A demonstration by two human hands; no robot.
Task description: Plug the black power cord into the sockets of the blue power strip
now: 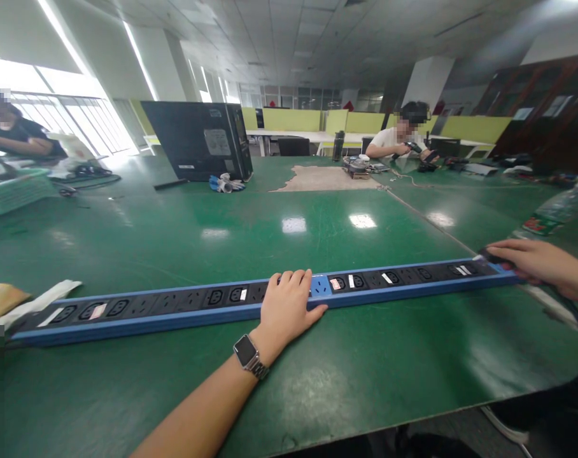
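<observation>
A long blue and black power strip [165, 312] lies across the table, its row of sockets facing up, with small white and pink stickers on some of them. My left hand [289, 302] is wrapped over the strip's middle, fingers on the far side and thumb along the near edge, beside a single blue socket [321, 286]. At the strip's right end, my right hand [532, 259] is closed on a dark piece that looks like the black cable [573, 308] trailing below my wrist. My palm hides part of that end.
On the green table [279, 245] stand a black computer case [193, 140] with work gloves [226, 183] before it, a green basket [19, 191], and a plastic bottle [554, 207] at right. One person [398, 137] works opposite, another [21, 133] sits far left. The table's near edge curves at right.
</observation>
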